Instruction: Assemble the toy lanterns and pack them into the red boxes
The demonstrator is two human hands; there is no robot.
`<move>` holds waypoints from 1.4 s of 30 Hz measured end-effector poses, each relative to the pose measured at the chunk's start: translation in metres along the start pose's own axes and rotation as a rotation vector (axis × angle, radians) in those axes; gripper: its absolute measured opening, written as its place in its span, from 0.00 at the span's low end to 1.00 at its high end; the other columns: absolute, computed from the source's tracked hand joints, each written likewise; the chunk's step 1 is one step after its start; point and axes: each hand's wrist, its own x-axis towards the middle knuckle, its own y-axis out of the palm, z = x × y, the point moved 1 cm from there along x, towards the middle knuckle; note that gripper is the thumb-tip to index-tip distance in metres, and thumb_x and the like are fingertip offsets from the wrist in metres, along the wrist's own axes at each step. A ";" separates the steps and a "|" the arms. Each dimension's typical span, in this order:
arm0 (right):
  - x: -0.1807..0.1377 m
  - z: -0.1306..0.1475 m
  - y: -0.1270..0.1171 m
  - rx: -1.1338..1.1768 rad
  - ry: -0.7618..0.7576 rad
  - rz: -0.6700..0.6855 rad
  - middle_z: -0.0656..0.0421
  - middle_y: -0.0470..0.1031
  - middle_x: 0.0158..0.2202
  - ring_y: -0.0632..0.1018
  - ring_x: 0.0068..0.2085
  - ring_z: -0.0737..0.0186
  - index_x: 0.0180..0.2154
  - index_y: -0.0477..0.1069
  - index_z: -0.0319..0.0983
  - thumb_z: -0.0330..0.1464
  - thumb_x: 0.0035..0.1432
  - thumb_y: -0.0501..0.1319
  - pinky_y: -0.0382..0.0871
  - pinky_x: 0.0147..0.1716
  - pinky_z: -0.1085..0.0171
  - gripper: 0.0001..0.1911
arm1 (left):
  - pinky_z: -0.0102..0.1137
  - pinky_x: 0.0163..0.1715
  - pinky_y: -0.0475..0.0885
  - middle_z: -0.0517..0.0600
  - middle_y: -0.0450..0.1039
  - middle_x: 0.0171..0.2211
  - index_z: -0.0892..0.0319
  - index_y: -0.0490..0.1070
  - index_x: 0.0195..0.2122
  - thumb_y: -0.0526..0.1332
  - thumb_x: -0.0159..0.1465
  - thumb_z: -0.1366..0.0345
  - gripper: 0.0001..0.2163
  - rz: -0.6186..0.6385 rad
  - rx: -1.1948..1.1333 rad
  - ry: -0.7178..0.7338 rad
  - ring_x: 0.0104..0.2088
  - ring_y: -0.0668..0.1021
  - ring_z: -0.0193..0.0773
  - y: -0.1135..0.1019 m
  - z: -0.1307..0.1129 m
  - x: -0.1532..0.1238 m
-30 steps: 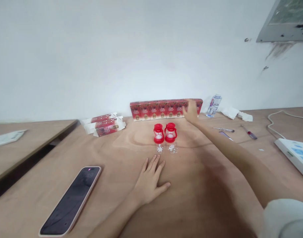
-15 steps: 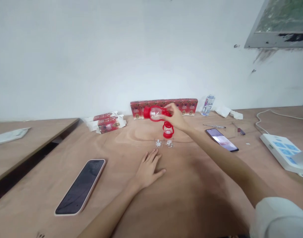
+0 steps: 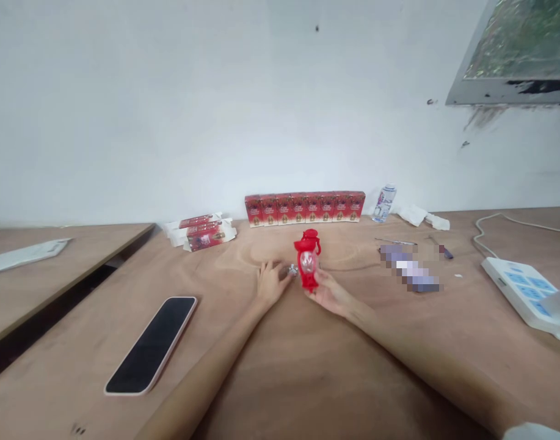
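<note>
My right hand [image 3: 332, 294] grips a small red toy lantern [image 3: 308, 263] with a clear globe, held nearly upright just above the table. Behind it, mostly hidden, stands a second red lantern [image 3: 318, 244]; its top and part of its handle show. My left hand [image 3: 271, 283] rests on the tabletop with its fingers apart and slightly bent. Beside its thumb lie small silvery-white parts [image 3: 292, 269], too small to name. Other such parts are hidden behind the lantern in my right hand.
Against the wall stands a row of red boxes [image 3: 298, 208], with opened boxes [image 3: 205, 234] to its left. A bottle [image 3: 384, 203] and white tissue [image 3: 412, 214] are at the back right. A phone [image 3: 151, 345] lies left, a blurred phone [image 3: 410, 267] and a power strip [image 3: 522, 290] right.
My right hand has lowered the lantern toward me and turned it from lying sideways to nearly upright. My left hand has moved forward to the small parts, its fingers now more bent.
</note>
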 end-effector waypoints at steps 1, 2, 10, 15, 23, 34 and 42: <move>-0.003 -0.005 -0.001 -0.016 0.021 0.015 0.61 0.79 0.30 0.78 0.29 0.67 0.33 0.72 0.38 0.28 0.37 0.73 0.73 0.30 0.68 0.17 | 0.48 0.48 0.62 0.54 0.69 0.49 0.53 0.74 0.44 0.60 0.59 0.60 0.12 0.005 0.014 -0.003 0.49 0.68 0.51 0.001 -0.001 0.002; -0.006 -0.008 -0.001 -0.037 0.037 0.031 0.61 0.79 0.29 0.78 0.29 0.65 0.33 0.72 0.38 0.26 0.34 0.73 0.73 0.31 0.66 0.20 | 0.48 0.48 0.61 0.53 0.69 0.49 0.52 0.74 0.43 0.61 0.58 0.60 0.12 0.010 0.027 -0.005 0.50 0.67 0.52 0.003 -0.002 0.004; -0.011 -0.018 -0.001 -0.278 -0.225 -0.136 0.63 0.77 0.32 0.77 0.35 0.64 0.35 0.72 0.40 0.24 0.32 0.72 0.69 0.42 0.61 0.23 | 0.46 0.48 0.60 0.50 0.70 0.48 0.51 0.75 0.36 0.57 0.62 0.59 0.08 -0.066 0.137 -0.024 0.50 0.68 0.48 0.002 -0.001 0.002; -0.012 -0.020 -0.005 -0.487 -0.412 -0.276 0.58 0.78 0.37 0.77 0.40 0.56 0.36 0.69 0.40 0.28 0.31 0.71 0.68 0.46 0.53 0.24 | 0.47 0.51 0.56 0.55 0.70 0.48 0.57 0.74 0.38 0.51 0.65 0.63 0.12 -0.201 0.240 -0.040 0.50 0.68 0.47 -0.011 0.006 0.001; -0.011 -0.021 -0.003 -0.660 -0.525 -0.268 0.58 0.77 0.38 0.77 0.40 0.56 0.39 0.67 0.41 0.28 0.35 0.67 0.70 0.44 0.55 0.23 | 0.53 0.51 0.52 0.56 0.71 0.47 0.56 0.74 0.41 0.51 0.64 0.67 0.12 -0.136 0.383 0.051 0.50 0.67 0.51 -0.013 0.002 -0.001; -0.011 -0.022 -0.002 -0.672 -0.518 -0.244 0.59 0.76 0.36 0.77 0.40 0.57 0.37 0.67 0.40 0.27 0.37 0.65 0.70 0.45 0.56 0.21 | 0.51 0.48 0.55 0.56 0.76 0.36 0.59 0.76 0.27 0.57 0.60 0.70 0.08 0.146 0.444 0.164 0.43 0.70 0.50 -0.011 -0.016 0.036; -0.011 -0.021 0.000 -0.611 -0.494 -0.216 0.58 0.76 0.39 0.76 0.42 0.56 0.39 0.68 0.42 0.25 0.37 0.66 0.68 0.46 0.56 0.23 | 0.45 0.45 0.59 0.56 0.75 0.37 0.60 0.73 0.33 0.54 0.62 0.69 0.08 0.036 0.441 0.173 0.42 0.72 0.46 -0.042 -0.036 0.012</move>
